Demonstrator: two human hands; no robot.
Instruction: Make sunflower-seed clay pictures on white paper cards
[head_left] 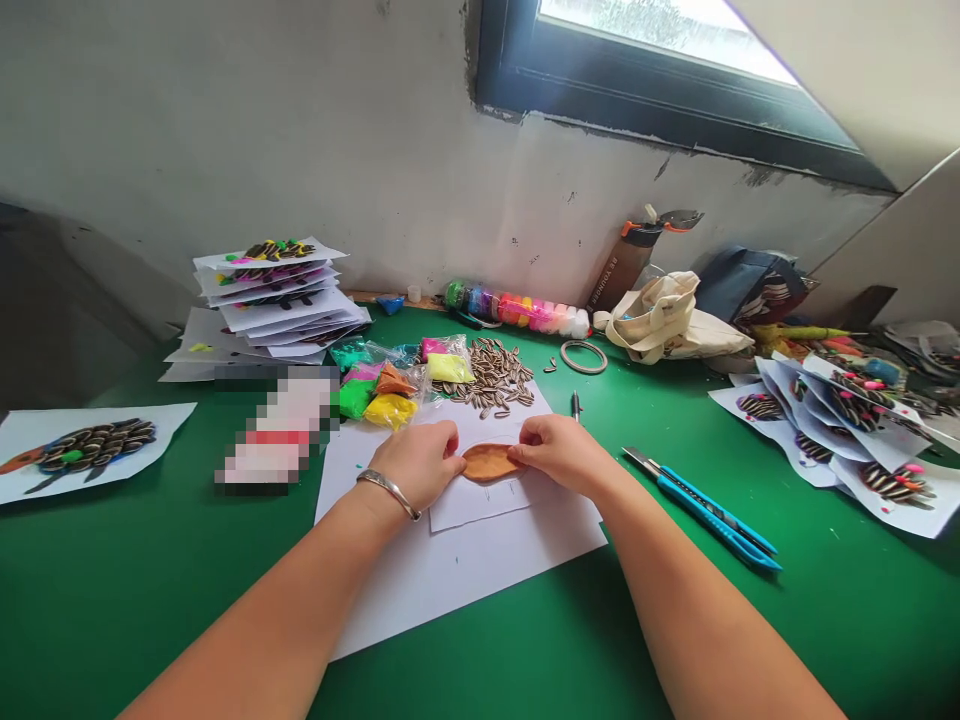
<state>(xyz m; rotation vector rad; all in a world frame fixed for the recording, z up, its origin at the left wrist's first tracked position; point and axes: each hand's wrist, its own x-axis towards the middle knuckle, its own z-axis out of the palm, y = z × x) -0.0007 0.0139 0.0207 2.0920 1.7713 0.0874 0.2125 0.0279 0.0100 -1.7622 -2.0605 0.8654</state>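
The left hand [418, 462] and right hand [564, 452] pinched opposite ends of the flat brown clay oval [489, 463], which lay on the small white sheet [480, 512] (pencil marks showed just below it). Sunflower seeds [495, 375] lay beyond; a blue cutter [709, 512] rested to the right.

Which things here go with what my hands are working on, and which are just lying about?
In hand: brown oval, left hand and right hand on it; paper underneath; probably seeds, coloured packets.

Lying about, seemingly: bottle, cream bag, navy bag.
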